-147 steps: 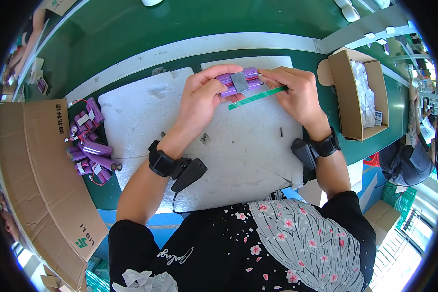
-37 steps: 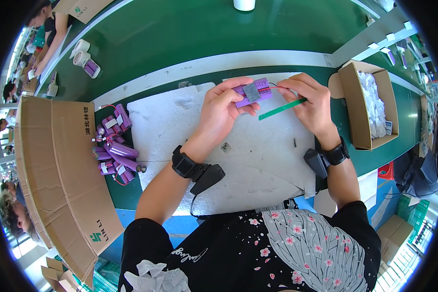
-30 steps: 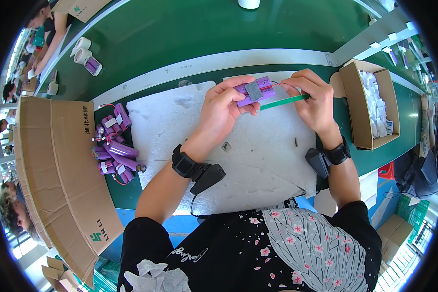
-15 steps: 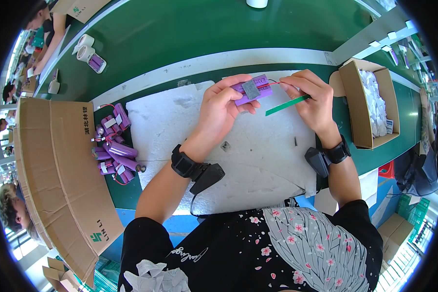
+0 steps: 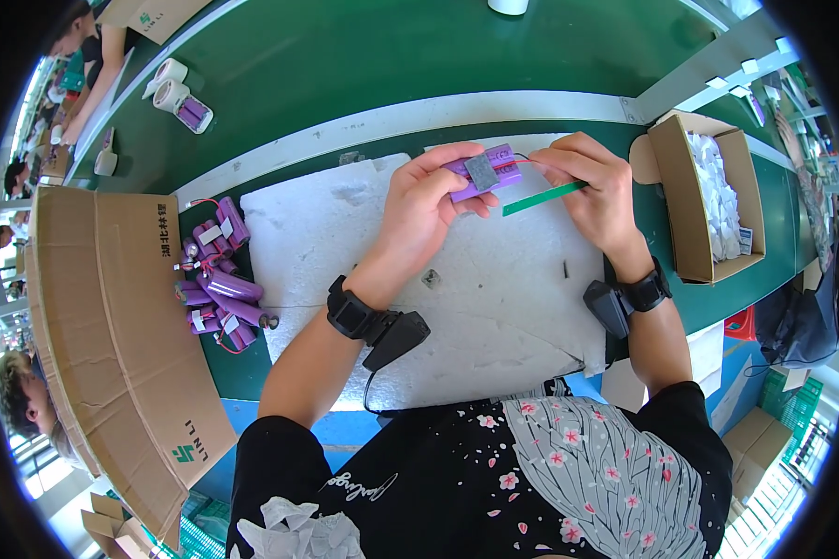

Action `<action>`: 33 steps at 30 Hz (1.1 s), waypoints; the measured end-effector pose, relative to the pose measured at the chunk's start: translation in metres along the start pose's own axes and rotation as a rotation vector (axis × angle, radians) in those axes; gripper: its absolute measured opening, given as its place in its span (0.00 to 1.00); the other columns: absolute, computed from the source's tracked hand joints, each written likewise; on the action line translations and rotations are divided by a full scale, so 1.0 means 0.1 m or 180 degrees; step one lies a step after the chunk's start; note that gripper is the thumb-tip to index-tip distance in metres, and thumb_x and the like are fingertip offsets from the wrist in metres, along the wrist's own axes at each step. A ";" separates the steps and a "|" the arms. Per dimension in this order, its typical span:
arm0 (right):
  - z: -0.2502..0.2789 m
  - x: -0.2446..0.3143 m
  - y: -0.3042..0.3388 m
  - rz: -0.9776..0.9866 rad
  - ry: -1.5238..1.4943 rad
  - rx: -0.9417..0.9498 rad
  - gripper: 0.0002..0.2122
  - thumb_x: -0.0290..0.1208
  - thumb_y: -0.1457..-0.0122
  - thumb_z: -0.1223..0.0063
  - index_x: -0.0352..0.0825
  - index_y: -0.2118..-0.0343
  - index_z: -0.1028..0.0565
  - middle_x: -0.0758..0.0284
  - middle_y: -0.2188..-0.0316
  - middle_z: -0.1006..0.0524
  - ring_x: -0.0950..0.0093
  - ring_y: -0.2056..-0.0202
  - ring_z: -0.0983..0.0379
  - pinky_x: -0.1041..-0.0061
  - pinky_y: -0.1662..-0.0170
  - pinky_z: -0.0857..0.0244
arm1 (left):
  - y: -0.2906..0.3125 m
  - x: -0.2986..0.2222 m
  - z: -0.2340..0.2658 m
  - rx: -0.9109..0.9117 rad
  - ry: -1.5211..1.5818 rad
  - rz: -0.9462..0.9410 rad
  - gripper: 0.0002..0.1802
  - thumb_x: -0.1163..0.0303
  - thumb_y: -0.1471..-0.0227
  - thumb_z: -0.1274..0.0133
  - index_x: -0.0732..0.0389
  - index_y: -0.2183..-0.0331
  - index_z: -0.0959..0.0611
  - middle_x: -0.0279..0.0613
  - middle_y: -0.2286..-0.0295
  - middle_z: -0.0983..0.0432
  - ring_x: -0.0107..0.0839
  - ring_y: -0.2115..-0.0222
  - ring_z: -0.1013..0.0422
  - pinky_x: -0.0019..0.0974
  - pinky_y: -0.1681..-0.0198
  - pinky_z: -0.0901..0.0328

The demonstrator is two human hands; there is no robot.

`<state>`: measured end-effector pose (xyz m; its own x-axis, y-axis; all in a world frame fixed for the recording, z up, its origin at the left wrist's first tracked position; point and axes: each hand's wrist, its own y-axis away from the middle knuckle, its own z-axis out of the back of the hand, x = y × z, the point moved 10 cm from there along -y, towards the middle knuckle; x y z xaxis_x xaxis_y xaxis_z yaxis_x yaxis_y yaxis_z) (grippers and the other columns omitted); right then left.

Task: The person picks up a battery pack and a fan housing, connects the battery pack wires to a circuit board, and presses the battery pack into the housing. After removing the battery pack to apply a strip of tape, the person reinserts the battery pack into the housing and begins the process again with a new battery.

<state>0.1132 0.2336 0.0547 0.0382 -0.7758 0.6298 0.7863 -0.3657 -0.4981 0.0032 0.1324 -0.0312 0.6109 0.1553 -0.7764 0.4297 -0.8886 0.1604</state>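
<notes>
My left hand [image 5: 418, 203] is closed round one end of a purple battery pack [image 5: 505, 168], holding it over a white foam sheet [image 5: 382, 349]. A grey square pad [image 5: 481, 173] lies across the pack's upper face. Red and black wires run from the pack's right end toward my right hand [image 5: 595, 182], whose thumb and finger are pinched at the wires. That same hand also keeps a narrow green strip [image 5: 543, 198], its free end slanting down-left below the pack. The far ends of the wires are hidden by my fingers.
Several purple battery packs [image 5: 228, 289] with wires are piled left of the foam, beside a large cardboard box [image 5: 126, 345]. At the right stands an open carton [image 5: 708, 265] of white pieces. White rolls [image 5: 170, 94] sit on the far green surface [image 5: 364, 61]. A co-worker's arm [image 5: 103, 79] shows far left.
My right hand and the green strip have shifted slightly left, toward the pack. On the far green surface, the rolls and a white cylinder have moved a little rightward. My left hand stays put.
</notes>
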 end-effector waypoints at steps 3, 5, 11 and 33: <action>-0.02 -0.01 0.00 -0.0008 -0.0019 0.0060 0.08 0.16 0.54 0.42 0.32 0.70 0.21 0.64 0.73 0.25 0.71 0.73 0.28 0.78 0.72 0.35 | 0.00 0.00 0.00 0.0003 -0.0012 -0.0005 0.20 0.80 0.53 0.60 0.71 0.56 0.26 0.55 0.63 0.26 0.41 0.71 0.25 0.37 0.69 0.30; -0.03 -0.01 0.00 -0.0017 -0.0017 0.0095 0.08 0.15 0.54 0.42 0.32 0.70 0.21 0.64 0.73 0.25 0.71 0.73 0.28 0.78 0.72 0.35 | -0.01 0.01 -0.01 0.0030 -0.0017 0.0001 0.19 0.80 0.53 0.60 0.71 0.56 0.26 0.54 0.63 0.26 0.40 0.71 0.25 0.37 0.69 0.30; -0.07 0.00 0.01 -0.0005 -0.0019 0.0201 0.08 0.16 0.54 0.42 0.31 0.69 0.21 0.64 0.73 0.25 0.71 0.73 0.28 0.78 0.72 0.35 | 0.01 0.02 -0.02 0.0029 -0.0146 -0.0019 0.19 0.80 0.52 0.59 0.71 0.56 0.25 0.53 0.63 0.26 0.39 0.71 0.25 0.37 0.69 0.29; 0.01 -0.05 0.00 -0.0359 -0.0087 -0.0008 0.06 0.21 0.49 0.42 0.31 0.67 0.22 0.65 0.74 0.24 0.79 0.80 0.34 0.83 0.77 0.42 | 0.00 0.03 0.01 0.0037 -0.0063 0.0098 0.20 0.78 0.53 0.59 0.69 0.56 0.25 0.52 0.65 0.25 0.41 0.71 0.26 0.38 0.68 0.31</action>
<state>0.1138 0.2384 0.0520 -0.0336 -0.7155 0.6978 0.7850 -0.4510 -0.4246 0.0041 0.1324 -0.0345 0.6103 0.1194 -0.7832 0.4032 -0.8978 0.1773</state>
